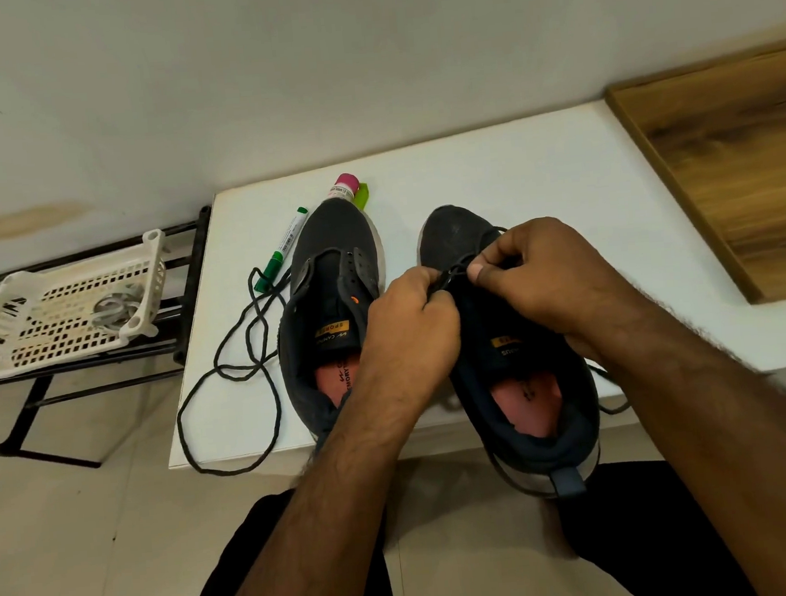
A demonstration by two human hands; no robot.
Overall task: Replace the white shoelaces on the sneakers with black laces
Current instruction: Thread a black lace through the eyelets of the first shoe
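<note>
Two dark grey sneakers stand on a white table, toes pointing away from me. The left sneaker has a black lace through its front eyelets, its long ends trailing off to the left over the table edge. Over the eyelets of the right sneaker, my left hand and my right hand both pinch a black lace. Another stretch of that lace hangs off the shoe's right side. No white lace is on either shoe.
A green marker lies left of the left sneaker's toe. A pink-capped bottle and a lime-green item sit behind it. A white plastic basket rests on a black rack at left. A wooden panel lies at right.
</note>
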